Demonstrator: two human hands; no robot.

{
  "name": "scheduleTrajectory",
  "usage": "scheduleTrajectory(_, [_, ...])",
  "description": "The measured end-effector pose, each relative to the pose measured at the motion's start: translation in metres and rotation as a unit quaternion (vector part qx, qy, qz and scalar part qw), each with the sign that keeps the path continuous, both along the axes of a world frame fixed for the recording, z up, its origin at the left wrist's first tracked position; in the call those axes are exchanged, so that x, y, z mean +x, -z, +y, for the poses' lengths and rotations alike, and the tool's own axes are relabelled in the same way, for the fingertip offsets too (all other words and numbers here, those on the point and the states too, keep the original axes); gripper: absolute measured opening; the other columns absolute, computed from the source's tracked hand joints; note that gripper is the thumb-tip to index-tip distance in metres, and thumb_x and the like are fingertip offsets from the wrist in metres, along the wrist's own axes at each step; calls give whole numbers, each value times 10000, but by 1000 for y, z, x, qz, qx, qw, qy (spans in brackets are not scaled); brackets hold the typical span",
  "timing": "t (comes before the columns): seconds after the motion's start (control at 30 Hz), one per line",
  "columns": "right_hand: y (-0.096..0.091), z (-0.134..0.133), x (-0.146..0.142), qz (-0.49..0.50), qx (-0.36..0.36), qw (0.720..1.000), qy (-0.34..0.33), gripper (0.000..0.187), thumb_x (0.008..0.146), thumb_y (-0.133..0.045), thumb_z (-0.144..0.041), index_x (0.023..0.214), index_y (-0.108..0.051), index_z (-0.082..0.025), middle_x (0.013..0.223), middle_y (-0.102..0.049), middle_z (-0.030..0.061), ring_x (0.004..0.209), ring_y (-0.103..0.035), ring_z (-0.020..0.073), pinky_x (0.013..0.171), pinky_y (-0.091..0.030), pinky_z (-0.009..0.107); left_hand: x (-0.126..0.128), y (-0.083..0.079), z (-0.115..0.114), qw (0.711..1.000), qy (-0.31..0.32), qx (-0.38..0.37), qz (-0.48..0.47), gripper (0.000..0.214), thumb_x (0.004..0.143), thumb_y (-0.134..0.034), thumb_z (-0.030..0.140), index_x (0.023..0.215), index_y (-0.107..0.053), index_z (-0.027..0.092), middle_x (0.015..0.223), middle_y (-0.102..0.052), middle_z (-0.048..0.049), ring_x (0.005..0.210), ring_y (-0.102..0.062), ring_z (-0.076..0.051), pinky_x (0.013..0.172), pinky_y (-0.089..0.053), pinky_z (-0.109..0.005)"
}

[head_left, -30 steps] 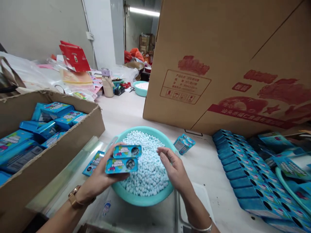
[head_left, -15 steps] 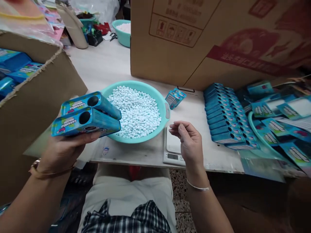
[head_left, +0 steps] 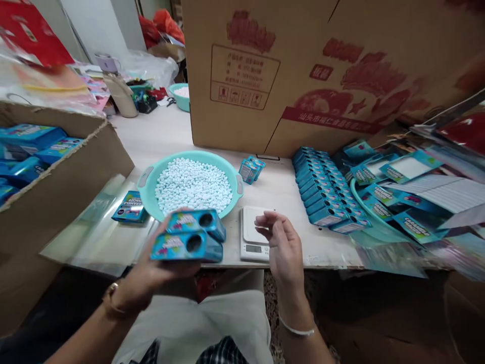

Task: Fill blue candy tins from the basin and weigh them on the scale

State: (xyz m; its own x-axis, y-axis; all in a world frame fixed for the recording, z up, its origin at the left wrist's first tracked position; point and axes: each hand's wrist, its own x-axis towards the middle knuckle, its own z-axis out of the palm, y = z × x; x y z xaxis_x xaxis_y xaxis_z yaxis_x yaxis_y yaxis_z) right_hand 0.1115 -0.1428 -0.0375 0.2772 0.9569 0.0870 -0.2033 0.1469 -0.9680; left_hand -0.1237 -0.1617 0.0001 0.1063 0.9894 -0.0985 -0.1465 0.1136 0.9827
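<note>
My left hand [head_left: 151,273] grips two small blue candy boxes [head_left: 191,235], stacked one on the other, each with a round window on its front. They hang at the table's near edge, just in front of a teal basin [head_left: 146,177] heaped with pale blue candies [head_left: 193,183]. My right hand [head_left: 282,250] hovers beside a small white scale [head_left: 253,233], fingers loosely curled with thumb and fingertips close; I cannot make out anything between them.
A row of blue boxes [head_left: 322,189] lies right of the scale, with flat box blanks [head_left: 407,194] beyond. A big cardboard carton [head_left: 303,65] stands behind. Left, an open carton [head_left: 64,177] holds blue packs; one box [head_left: 129,208] lies on clear film. Two boxes [head_left: 251,169] sit by the basin.
My left hand swung the two boxes out to the left, then back to the middle near the basin. My right hand stayed by the scale. The head view shifted.
</note>
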Motion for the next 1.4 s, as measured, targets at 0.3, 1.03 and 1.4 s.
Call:
scheduleTrajectory(0.3, [23,-35,9,5,-8,1000,-25,391,959,-318,-416,1116,-637,-254,1146,-633,85,1101,-565,252,959,-427,421,59,43,2,971,234,29,33,743,717,-746,242,1332,-330,282,1336,-484,-98,1207,-509,-295,1038,-424,-403])
scheduleTrajectory(1.03, [61,44,67,-48,-44,997,32,354,949,-411,-409,1220,-578,-254,1287,-575,45,1202,-507,211,1004,-407,344,146,61,101,974,222,31,39,845,693,-779,243,1392,-308,298,1376,-466,-57,1191,-519,-240,983,-450,-281])
scheduleTrajectory(1.4, [54,41,59,-32,-54,998,-12,360,948,-403,-412,1218,-571,-242,1277,-577,70,1189,-523,236,996,-422,389,133,58,82,977,206,50,-11,825,694,-742,159,1384,-307,284,1392,-443,-95,1219,-507,-268,1031,-427,-385])
